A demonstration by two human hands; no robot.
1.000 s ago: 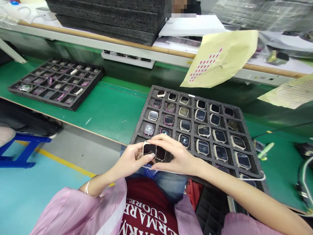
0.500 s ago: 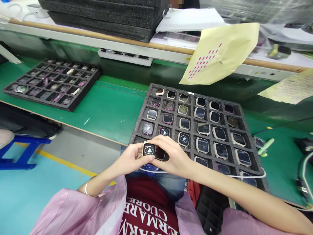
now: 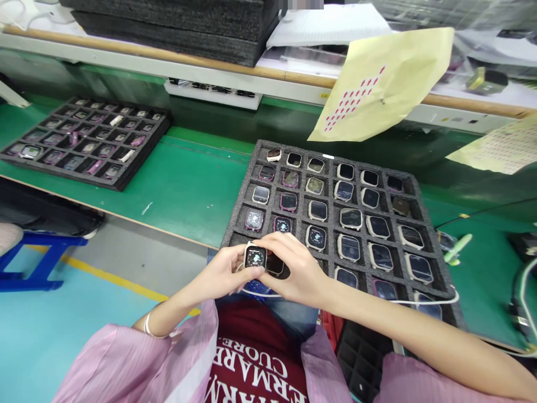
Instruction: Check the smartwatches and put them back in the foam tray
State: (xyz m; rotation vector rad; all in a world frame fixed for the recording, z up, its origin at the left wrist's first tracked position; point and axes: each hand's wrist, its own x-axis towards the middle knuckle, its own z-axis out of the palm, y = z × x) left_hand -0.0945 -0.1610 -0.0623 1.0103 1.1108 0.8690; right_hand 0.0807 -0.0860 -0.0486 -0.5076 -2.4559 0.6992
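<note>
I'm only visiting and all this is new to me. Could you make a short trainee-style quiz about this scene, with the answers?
1. True or false: the smartwatch held in the left hand and right hand has a blank, unlit front.
2. Where is the blue stool?
A) Under the right forearm
B) Off to the person's left
C) Up on the shelf
3. Fill in the colour: the black tray at the far left lies on a ____ worktop.

Key:
1. False; a lit dial with light markings shows.
2. B
3. Green
</note>
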